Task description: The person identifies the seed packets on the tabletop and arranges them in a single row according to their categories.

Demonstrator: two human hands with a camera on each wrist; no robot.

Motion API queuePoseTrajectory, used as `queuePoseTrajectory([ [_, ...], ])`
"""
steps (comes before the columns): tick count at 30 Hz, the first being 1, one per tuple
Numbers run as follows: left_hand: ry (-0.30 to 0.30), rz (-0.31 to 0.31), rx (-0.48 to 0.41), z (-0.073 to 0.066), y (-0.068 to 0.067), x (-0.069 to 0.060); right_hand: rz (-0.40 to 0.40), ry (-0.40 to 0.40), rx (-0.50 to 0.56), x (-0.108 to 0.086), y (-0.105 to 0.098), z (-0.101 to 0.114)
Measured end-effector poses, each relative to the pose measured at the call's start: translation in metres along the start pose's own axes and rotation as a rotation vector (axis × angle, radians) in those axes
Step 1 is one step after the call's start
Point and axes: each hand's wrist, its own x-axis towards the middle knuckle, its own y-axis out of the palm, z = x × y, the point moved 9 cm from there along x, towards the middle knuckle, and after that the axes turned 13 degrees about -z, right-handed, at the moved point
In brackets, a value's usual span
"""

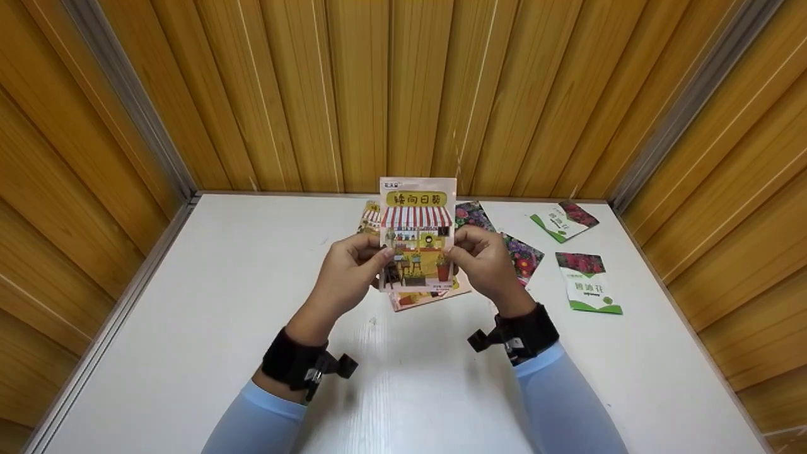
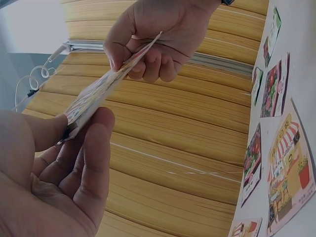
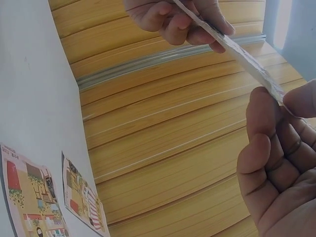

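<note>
A white table (image 1: pixel 252 271) with faint grain spans the space, its far edge running along the foot of the wood-patterned panels. Six flat, printed packets lie on it, set at differing angles. Near the far middle are two pink packets showing a striped shop awning, one further back (image 1: pixel 371 213) and one nearer (image 1: pixel 406 301), both partly hidden in the head view. Just right of them lie two packets of multicoloured flowers, one at the back (image 1: pixel 476 213), one nearer (image 1: pixel 526 255). Towards the right edge, well apart from the pink pair, are two white-and-green packets with reddish blooms: one slanted (image 1: pixel 564 222), one straighter (image 1: pixel 589 284).
</note>
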Motion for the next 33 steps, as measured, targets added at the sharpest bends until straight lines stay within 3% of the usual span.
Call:
queuePoseTrajectory([
  [14, 0.023, -0.002, 0.015, -0.003, 0.0, 0.001, -0.006, -0.007, -0.008, 0.002, 0.001, 0.002],
  [20, 0.03, -0.018, 0.027, 0.0, -0.004, 0.002, 0.026, -0.003, 0.003, 0.002, 0.003, -0.002],
  [29, 0.006, -0.106, 0.121, 0.012, -0.028, 0.013, 0.112, 0.051, -0.025, 0.001, 0.01, -0.021],
  [33, -0.018, -0.158, 0.173, 0.022, -0.043, 0.021, 0.115, 0.108, -0.134, 0.002, 0.01, -0.038],
])
